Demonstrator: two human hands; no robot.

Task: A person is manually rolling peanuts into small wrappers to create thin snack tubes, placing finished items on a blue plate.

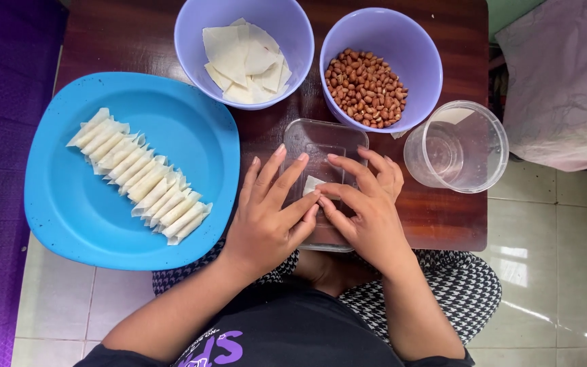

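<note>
My left hand (270,214) and my right hand (368,204) meet over a clear flat lid (321,139) near the table's front edge. Between the fingertips of both hands lies a small white wrapper piece (312,183), mostly hidden by the fingers. To the left a blue plate (69,211) carries a diagonal row of several rolled white wrappers (140,175). Behind the hands, a lilac bowl (191,34) holds flat white wrapper sheets (246,61), and a second lilac bowl (416,47) holds peanuts (366,87).
A clear plastic tub (458,146) stands at the table's right edge. The dark wooden table (443,217) ends just past it, with tiled floor (552,272) beyond. A purple mat (1,170) lies left, pale cloth (565,81) at the upper right.
</note>
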